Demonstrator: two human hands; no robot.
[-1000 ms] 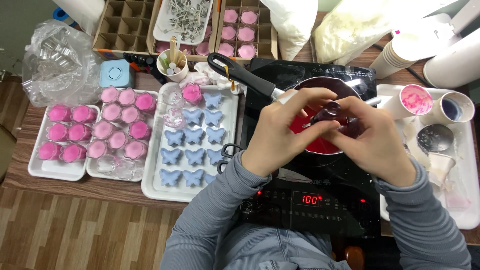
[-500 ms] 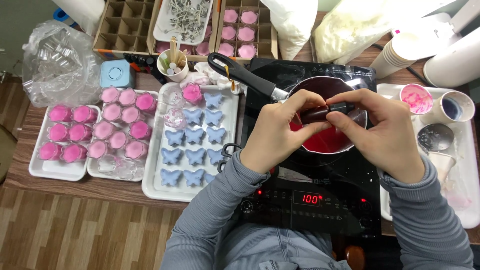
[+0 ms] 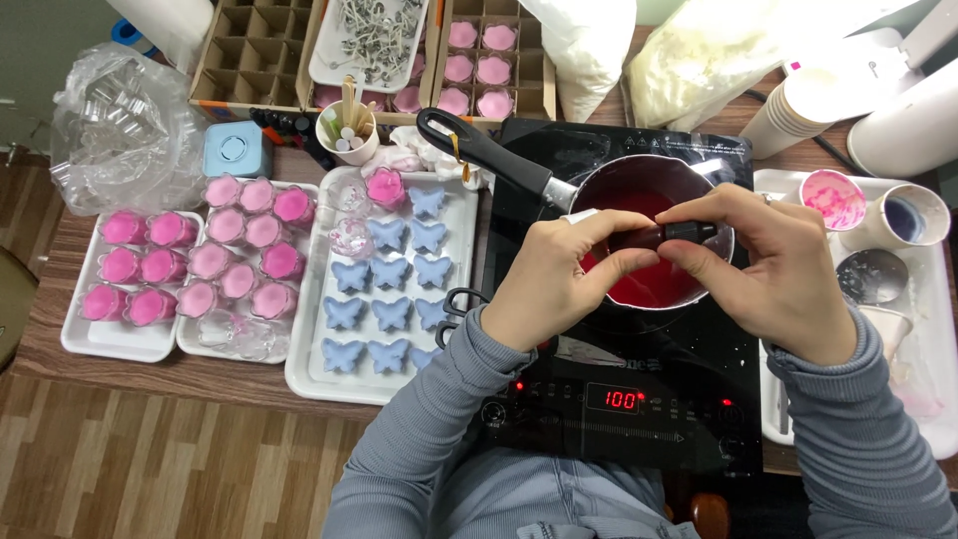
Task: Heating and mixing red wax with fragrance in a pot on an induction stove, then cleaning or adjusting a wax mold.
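While both hands meet above the small saucepan [image 3: 649, 200], a small dark bottle [image 3: 664, 236] lies level between them, gripped at each end. The left hand [image 3: 554, 284] pinches the bottle's left part between thumb and bent fingers, closed tight around it. The right hand [image 3: 773, 265] closes its thumb and forefinger on the bottle's darker cap end, with the remaining fingers curled under. So the bottle sits just at the fingertips of both hands, directly over the pool of red liquid in the pan, and apart from that liquid's surface. The saucepan rests on a black induction cooker [image 3: 639, 399], whose red display glows near the person's body; the pan's black handle [image 3: 479, 150] points up and to the left. To the left of the cooker a white tray [image 3: 304, 369] holds blue butterfly shapes, and farther left two more trays [image 3: 120, 344] carry pink round pieces. On the right, a white tray [image 3: 928, 419] bears a pink-stained cup [image 3: 830, 198] and a blue-stained cup [image 3: 906, 218]. Grey sleeves cover both forearms
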